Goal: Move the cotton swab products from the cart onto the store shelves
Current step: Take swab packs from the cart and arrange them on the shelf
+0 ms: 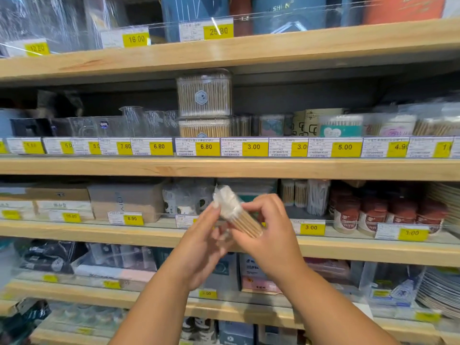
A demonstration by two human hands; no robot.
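Note:
A clear pack of wooden-stick cotton swabs (236,212) is tilted, white tips up and to the left, in front of the third shelf. My left hand (206,240) grips it from the left and my right hand (268,232) from the right, fingers curled over its top. On the shelf above, two clear swab boxes (204,95) are stacked over the 6.80 tag. More swab packs (303,195) stand upright on the third shelf to the right of my hands. The cart is not in view.
Wooden shelves (224,168) with yellow price tags fill the view. Red-lidded jars (383,212) stand at the right of the third shelf, cardboard boxes (124,200) at its left. Clear acrylic organizers (119,125) sit left of the stacked swab boxes.

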